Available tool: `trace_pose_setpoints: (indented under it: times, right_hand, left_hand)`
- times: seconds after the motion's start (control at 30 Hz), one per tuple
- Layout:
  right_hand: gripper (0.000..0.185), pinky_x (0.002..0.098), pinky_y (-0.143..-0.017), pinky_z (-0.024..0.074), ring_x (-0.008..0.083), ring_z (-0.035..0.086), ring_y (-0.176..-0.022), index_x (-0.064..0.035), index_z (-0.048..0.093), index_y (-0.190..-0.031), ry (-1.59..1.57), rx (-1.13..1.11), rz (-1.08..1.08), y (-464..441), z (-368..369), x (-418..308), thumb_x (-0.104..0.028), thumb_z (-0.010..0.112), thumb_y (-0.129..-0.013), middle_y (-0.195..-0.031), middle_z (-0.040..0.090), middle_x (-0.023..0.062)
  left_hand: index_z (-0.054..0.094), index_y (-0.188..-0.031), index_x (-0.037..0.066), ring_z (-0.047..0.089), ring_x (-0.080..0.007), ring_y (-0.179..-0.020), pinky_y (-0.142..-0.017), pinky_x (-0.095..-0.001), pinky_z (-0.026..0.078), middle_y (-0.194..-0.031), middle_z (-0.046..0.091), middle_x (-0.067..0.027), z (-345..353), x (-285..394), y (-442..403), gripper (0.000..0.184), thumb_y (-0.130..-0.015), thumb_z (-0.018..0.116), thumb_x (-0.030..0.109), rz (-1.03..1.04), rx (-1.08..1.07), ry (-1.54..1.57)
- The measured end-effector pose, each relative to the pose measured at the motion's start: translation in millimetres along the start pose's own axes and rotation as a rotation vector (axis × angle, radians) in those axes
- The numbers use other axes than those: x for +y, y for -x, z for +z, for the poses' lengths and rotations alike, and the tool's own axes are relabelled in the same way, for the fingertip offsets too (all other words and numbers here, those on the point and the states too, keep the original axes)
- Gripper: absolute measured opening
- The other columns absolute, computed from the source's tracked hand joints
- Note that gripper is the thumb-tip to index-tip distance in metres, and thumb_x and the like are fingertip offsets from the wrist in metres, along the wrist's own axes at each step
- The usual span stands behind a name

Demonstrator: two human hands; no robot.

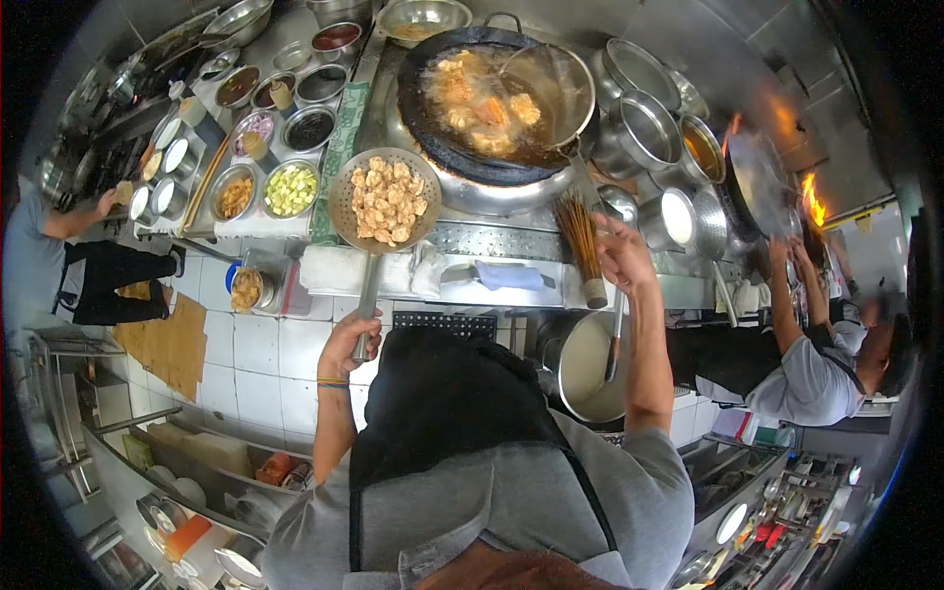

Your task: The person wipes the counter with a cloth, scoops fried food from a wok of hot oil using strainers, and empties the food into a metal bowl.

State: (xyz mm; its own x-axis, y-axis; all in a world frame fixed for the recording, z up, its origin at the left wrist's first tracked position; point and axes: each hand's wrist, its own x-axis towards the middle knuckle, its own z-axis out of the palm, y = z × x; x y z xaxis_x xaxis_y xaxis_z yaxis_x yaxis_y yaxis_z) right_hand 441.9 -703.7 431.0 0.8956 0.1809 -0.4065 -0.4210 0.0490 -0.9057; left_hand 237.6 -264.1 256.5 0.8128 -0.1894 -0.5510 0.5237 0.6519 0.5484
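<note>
My left hand point(352, 339) is closed round the handle of a perforated skimmer point(339, 202). Browned, fried-looking pieces point(385, 202) are heaped in its bowl, left of the wok. My right hand point(626, 256) has curled fingers at the lower end of the handle of a wire strainer point(582, 88); the grip is partly hidden. That strainer rests at the right side of a black wok point(418, 108), where larger golden pieces point(492, 110) sit in bubbling oil. A bamboo wok brush point(580, 241) stands just left of my right hand.
Sauce and ingredient bowls, including chopped green pieces point(290, 190), crowd the left counter. Metal pots point(649, 133) stand right of the wok. Below my right arm is a large pot point(590, 369) of pale liquid. A co-worker point(806, 369) works near a flame point(813, 200); another person point(59, 236) stands left.
</note>
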Motion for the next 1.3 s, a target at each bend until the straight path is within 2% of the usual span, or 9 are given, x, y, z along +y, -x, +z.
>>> trace_pose_setpoints:
  times: [0.27,0.47,0.5,0.73,0.93,0.97,1.1,1.23,1.3]
  right_hand:
    - [0.036,0.0226,-0.047,0.0361,0.004,0.044,-0.053,-0.0027,0.06,-0.13,0.647,0.268,-0.45,7.7,20.0,9.1,-0.003,0.052,-0.095,-0.068,0.054,-0.0034]
    - [0.036,0.023,-0.049,0.0366,0.0047,0.046,-0.058,-0.0004,0.061,-0.129,0.445,0.174,-0.425,-17.6,58.5,-6.9,-0.003,0.052,-0.094,-0.071,0.055,-0.0024]
    - [0.041,0.0238,-0.039,0.0312,0.0049,0.041,-0.044,0.003,0.054,-0.135,0.405,0.128,-0.375,-22.5,67.0,-9.4,-0.005,0.052,-0.095,-0.068,0.053,-0.0008]
    - [0.041,0.0242,-0.031,0.0285,0.0061,0.038,-0.038,0.0011,0.052,-0.137,0.175,-0.049,-0.188,-37.4,95.7,-11.8,-0.005,0.052,-0.096,-0.065,0.051,0.0006]
    - [0.039,0.0255,-0.041,0.0341,0.0051,0.045,-0.047,0.0018,0.058,-0.131,0.35,0.147,-0.301,-32.1,73.9,-3.2,-0.003,0.052,-0.093,-0.066,0.055,0.001]
    - [0.037,0.0279,-0.054,0.0443,0.009,0.055,-0.058,0.0016,0.062,-0.127,0.511,0.21,-0.439,-42.7,59.2,4.8,-0.004,0.053,-0.092,-0.07,0.062,0.0054]
    - [0.038,0.0352,-0.073,0.0519,0.0221,0.069,-0.076,-0.0003,0.065,-0.123,0.752,0.38,-0.61,-42.6,43.5,-7.2,-0.005,0.059,-0.085,-0.091,0.072,0.0218]
    - [0.04,0.04,-0.074,0.0536,0.0347,0.07,-0.079,0.0006,0.065,-0.121,0.949,0.547,-0.518,-38.3,57.0,-14.6,-0.01,0.066,-0.083,-0.093,0.069,0.0271]
    - [0.04,0.0417,-0.074,0.0534,0.0366,0.069,-0.079,0.0018,0.065,-0.12,1.003,0.573,-0.702,-63.3,48.4,8.6,-0.011,0.067,-0.082,-0.092,0.068,0.0276]
  left_hand:
    - [0.051,-0.114,0.003,0.051,-0.0118,-0.05,-0.041,-0.0269,0.043,-0.07,0.052,-0.0018,0.1,1.3,-0.3,0.034,-0.085,0.066,0.01,-0.012,-0.001,0.002]
    - [0.051,-0.115,0.002,0.051,-0.0115,-0.049,-0.04,-0.0262,0.043,-0.07,0.053,-0.0018,0.5,2.7,0.1,0.034,-0.085,0.065,0.01,-0.018,-0.011,-0.002]
    - [0.051,-0.115,0.002,0.051,-0.0115,-0.049,-0.04,-0.0262,0.043,-0.07,0.053,-0.002,0.0,2.0,-0.3,0.033,-0.085,0.065,0.01,-0.014,-0.011,-0.002]
    - [0.052,-0.114,0.002,0.051,-0.0118,-0.048,-0.04,-0.0267,0.042,-0.07,0.053,-0.0024,-1.3,-1.7,0.5,0.033,-0.086,0.065,0.01,0.009,0.001,0.004]
    - [0.052,-0.113,0.003,0.051,-0.0126,-0.048,-0.04,-0.0274,0.041,-0.07,0.053,-0.0028,1.2,-2.0,0.8,0.031,-0.087,0.066,0.012,0.009,0.016,0.037]
    - [0.052,-0.113,0.003,0.051,-0.0126,-0.049,-0.04,-0.0274,0.041,-0.07,0.053,-0.0028,2.4,-1.4,0.8,0.031,-0.087,0.066,0.012,0.013,0.008,0.047]
    - [0.052,-0.112,0.004,0.051,-0.0129,-0.049,-0.04,-0.0272,0.041,-0.071,0.054,-0.0027,4.4,0.8,3.1,0.03,-0.088,0.066,0.013,-0.003,-0.006,0.057]
    - [0.053,-0.111,0.005,0.05,-0.0131,-0.05,-0.041,-0.0281,0.043,-0.072,0.055,-0.0025,5.0,2.9,2.5,0.028,-0.089,0.066,0.016,-0.012,0.019,0.005]
    - [0.054,-0.109,0.005,0.051,-0.0132,-0.051,-0.042,-0.0287,0.044,-0.073,0.055,-0.0024,-0.3,-0.4,-0.8,0.026,-0.09,0.065,0.018,-0.011,0.042,-0.003]
